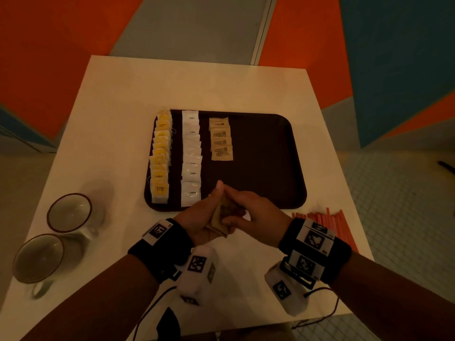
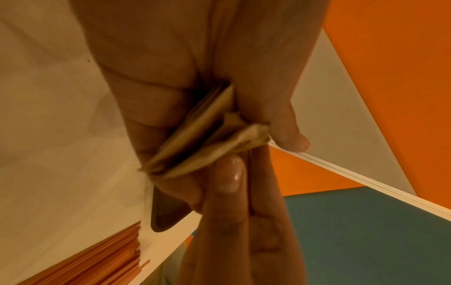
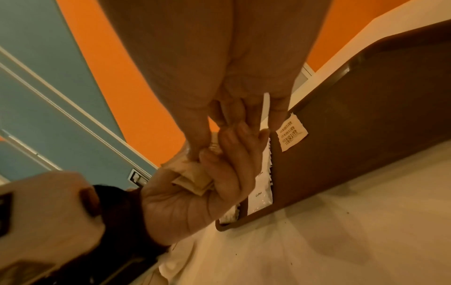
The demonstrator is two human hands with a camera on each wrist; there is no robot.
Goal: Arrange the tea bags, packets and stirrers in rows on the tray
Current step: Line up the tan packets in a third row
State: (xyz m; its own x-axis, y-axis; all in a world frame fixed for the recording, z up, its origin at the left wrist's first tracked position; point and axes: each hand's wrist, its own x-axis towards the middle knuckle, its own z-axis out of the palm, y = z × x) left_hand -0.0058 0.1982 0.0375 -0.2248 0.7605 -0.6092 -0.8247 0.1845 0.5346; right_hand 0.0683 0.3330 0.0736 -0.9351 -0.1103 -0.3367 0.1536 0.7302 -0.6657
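I am seeing a small stack of brown sugar packets (image 1: pixel 219 219) sitting in the left hand (image 1: pixel 197 217), whose grip is curling around them, thumb up. The right hand (image 1: pixel 256 212) is meeting it from the right, its grip pinching the top packet of that stack with fingertips (image 2: pixel 230 173). Both hands are hovering over the near edge of the brown tray (image 1: pixel 266 156). Beyond the grip, three rows are lying on the tray: brown sugar packets (image 1: pixel 220 140) straight ahead, white coffee packets (image 1: pixel 191 158) to their left, yellow tea bags (image 1: pixel 160 156) leftmost. Orange stirrers (image 1: pixel 330 220) are lying on the white counter (image 1: pixel 118 114) just right of the right wrist. Two mugs (image 1: pixel 59 235) are standing well left.
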